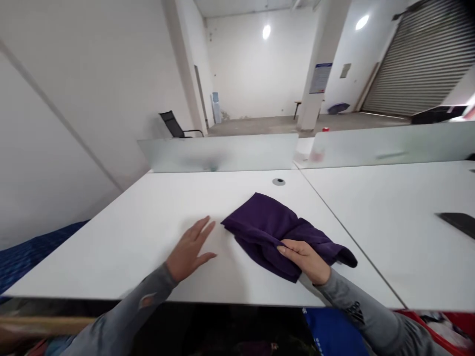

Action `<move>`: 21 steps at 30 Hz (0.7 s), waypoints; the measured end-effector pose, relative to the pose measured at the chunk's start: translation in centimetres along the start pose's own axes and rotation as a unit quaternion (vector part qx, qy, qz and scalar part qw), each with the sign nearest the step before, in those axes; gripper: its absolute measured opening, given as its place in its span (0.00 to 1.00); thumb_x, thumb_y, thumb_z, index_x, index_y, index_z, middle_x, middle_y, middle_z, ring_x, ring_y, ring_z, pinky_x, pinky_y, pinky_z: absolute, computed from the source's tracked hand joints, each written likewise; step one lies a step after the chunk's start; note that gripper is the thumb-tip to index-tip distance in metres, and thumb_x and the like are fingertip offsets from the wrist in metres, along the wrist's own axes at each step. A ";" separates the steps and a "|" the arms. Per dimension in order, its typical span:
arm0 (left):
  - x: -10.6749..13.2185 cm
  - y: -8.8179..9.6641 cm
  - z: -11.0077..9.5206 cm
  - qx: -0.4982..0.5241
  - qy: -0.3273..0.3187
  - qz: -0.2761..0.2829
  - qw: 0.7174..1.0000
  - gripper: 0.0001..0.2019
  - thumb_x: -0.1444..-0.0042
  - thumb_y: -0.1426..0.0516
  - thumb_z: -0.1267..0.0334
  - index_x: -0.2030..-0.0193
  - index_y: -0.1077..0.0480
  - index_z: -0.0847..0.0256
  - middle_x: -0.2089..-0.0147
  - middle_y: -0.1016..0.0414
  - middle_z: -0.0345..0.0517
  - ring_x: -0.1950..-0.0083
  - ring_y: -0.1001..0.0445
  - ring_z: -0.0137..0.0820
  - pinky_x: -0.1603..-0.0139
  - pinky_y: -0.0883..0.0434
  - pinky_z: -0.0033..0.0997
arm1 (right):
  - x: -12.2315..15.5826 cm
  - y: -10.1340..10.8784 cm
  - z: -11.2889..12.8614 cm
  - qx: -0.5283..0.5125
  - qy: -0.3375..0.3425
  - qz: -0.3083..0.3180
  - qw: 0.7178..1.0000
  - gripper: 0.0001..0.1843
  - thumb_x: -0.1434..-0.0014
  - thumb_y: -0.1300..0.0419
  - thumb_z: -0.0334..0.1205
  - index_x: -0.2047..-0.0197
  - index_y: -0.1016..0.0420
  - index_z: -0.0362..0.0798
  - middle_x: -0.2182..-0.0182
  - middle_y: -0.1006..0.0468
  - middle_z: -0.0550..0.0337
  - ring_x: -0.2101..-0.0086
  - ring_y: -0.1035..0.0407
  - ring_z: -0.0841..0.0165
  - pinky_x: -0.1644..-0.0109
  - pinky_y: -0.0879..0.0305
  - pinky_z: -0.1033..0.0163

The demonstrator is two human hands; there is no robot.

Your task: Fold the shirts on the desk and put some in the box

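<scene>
A folded dark purple cloth garment (265, 217) lies at a slant across the white desk, its kind not clear from this side. My right hand (306, 259) pinches its near edge between thumb and fingers, and a narrow dark end of the cloth sticks out to the right past the wrist. To the left of the cloth, my left hand (191, 248) hovers close over the desk with fingers and thumb apart. It holds nothing and does not touch the cloth.
Frosted glass dividers (222, 153) run along the back of the white desk (148, 222). A round cable hole (278, 182) sits behind the cloth. A dark flat object (458, 222) lies far right. Below the front edge are a blue bag (332, 331) and a red container (426, 329).
</scene>
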State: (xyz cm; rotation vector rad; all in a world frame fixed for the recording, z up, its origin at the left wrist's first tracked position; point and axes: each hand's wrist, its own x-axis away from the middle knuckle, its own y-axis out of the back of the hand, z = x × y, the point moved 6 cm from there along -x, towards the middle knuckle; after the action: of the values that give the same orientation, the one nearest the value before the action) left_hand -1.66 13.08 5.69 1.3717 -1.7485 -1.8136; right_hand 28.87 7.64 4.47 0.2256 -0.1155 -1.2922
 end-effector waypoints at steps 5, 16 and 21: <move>-1.5 -0.7 -2.1 0.052 -0.014 0.023 0.998 0.20 0.39 0.48 0.55 0.40 0.34 0.54 0.42 0.30 0.52 0.43 0.30 0.41 0.43 0.31 0.44 | 1.6 0.7 5.4 -0.027 -0.021 0.055 0.998 0.21 0.40 0.42 0.55 0.73 0.33 0.46 0.78 0.37 0.65 0.77 0.44 0.75 0.74 0.42 0.68; -15.4 6.2 -3.7 0.516 0.058 -0.136 0.844 0.19 0.37 0.50 0.54 0.42 0.38 0.57 0.44 0.31 0.50 0.46 0.28 0.34 0.45 0.30 0.40 | -7.7 15.2 13.8 0.009 0.152 -0.345 0.926 0.11 0.40 0.42 0.42 0.59 0.27 0.42 0.71 0.26 0.58 0.73 0.33 0.73 0.67 0.34 0.64; -15.7 3.4 -6.1 0.378 0.018 -0.141 0.915 0.21 0.39 0.45 0.52 0.43 0.37 0.59 0.40 0.35 0.56 0.41 0.32 0.41 0.40 0.34 0.47 | -9.0 26.0 9.5 0.194 0.078 -0.477 0.854 0.20 0.37 0.55 0.32 0.47 0.35 0.30 0.64 0.24 0.43 0.73 0.30 0.75 0.66 0.34 0.63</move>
State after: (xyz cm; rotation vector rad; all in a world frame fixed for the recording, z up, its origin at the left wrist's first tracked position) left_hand 9.64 20.16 16.53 1.9978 -2.4732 -1.2209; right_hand 48.83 22.02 20.06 0.8077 -0.1299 -2.2318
